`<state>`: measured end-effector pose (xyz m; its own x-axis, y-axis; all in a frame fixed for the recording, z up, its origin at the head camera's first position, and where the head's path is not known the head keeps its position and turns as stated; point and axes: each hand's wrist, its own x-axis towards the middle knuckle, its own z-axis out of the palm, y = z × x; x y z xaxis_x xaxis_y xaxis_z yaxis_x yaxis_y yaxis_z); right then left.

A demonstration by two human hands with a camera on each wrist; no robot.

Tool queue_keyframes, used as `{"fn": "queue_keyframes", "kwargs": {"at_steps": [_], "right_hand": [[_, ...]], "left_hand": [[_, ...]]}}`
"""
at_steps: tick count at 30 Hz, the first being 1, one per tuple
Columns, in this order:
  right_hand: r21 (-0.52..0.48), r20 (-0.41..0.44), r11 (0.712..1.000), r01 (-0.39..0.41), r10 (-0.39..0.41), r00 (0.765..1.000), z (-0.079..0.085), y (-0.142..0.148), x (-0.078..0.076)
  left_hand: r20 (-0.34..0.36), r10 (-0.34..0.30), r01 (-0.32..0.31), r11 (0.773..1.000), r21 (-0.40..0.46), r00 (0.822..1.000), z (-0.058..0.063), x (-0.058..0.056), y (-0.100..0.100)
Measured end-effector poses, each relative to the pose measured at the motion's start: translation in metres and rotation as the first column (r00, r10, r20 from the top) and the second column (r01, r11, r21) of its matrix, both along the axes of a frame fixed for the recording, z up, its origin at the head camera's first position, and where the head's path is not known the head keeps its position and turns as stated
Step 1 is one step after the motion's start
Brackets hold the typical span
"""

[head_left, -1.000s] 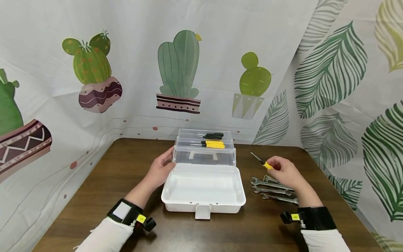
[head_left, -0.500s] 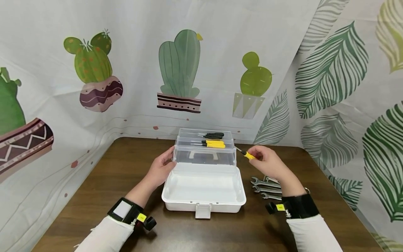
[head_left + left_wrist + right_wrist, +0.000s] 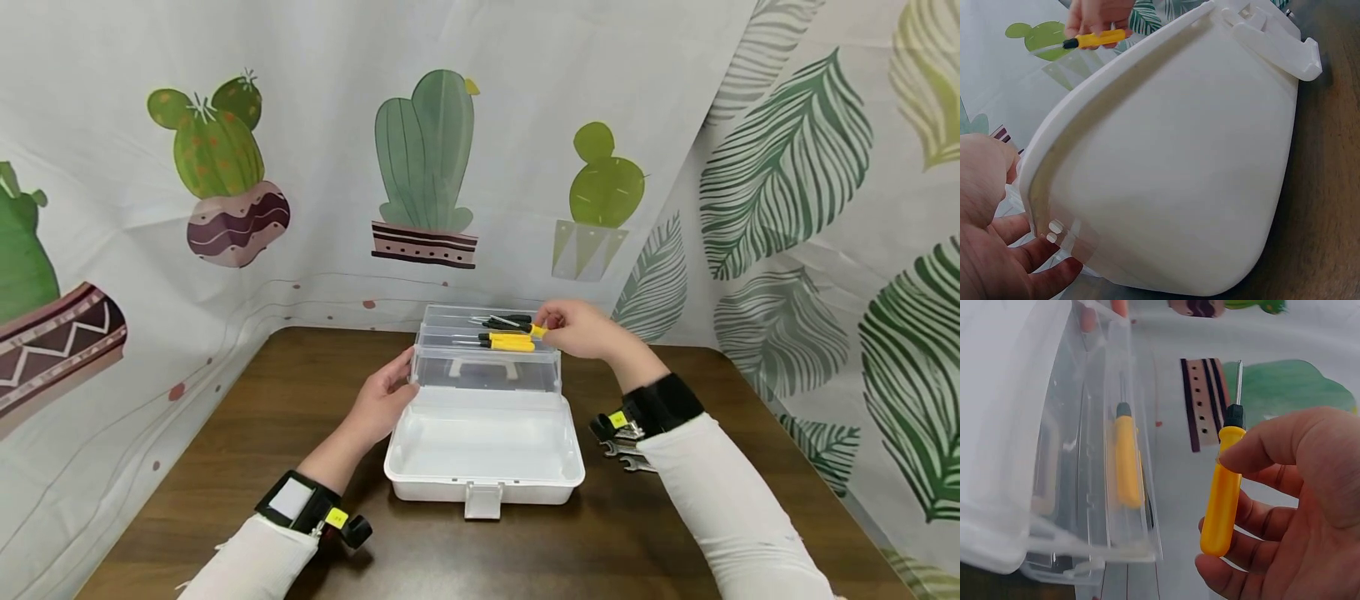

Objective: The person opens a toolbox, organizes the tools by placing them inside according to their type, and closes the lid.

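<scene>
A white toolbox (image 3: 483,492) stands open on the table, its clear lid and tiers raised at the back. My left hand (image 3: 384,400) grips the toolbox at its left side near the hinge, fingers behind the clear plastic in the left wrist view. My right hand (image 3: 581,329) pinches a yellow-handled screwdriver (image 3: 1222,494) between thumb and fingers, above the right end of the tiers. Other yellow screwdrivers (image 3: 510,343) lie in the lower clear tray, and black-handled screwdrivers (image 3: 498,324) lie in the tray behind, partly covered by the held one.
Several metal wrenches (image 3: 628,457) lie on the brown table (image 3: 300,375) to the right of the toolbox, mostly hidden under the right forearm. A latch (image 3: 483,502) hangs at the toolbox front. A printed curtain (image 3: 315,167) closes off the back.
My right hand has carried the yellow screwdriver left and away from me, from above the wrenches to over the clear trays. The left hand and the toolbox have stayed in place.
</scene>
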<state>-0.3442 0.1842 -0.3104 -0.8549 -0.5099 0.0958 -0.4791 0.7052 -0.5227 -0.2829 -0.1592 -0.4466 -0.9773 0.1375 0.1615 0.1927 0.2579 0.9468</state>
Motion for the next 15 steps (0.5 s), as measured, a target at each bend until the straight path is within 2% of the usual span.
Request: {"fn": "queue_keyframes", "kwargs": {"at_steps": [7, 15], "right_hand": [[0.106, 0.089, 0.992, -0.067, 0.058, 0.994, 0.005, -0.033, -0.018], [0.179, 0.122, 0.975, -0.131, 0.110, 0.986, 0.000, -0.056, -0.031]], "left_hand": [[0.003, -0.007, 0.007, 1.000, -0.002, 1.000, -0.001, -0.001, 0.000], [-0.002, -0.002, 0.002, 1.000, 0.002, 1.000, -0.001, -0.001, -0.001]]}}
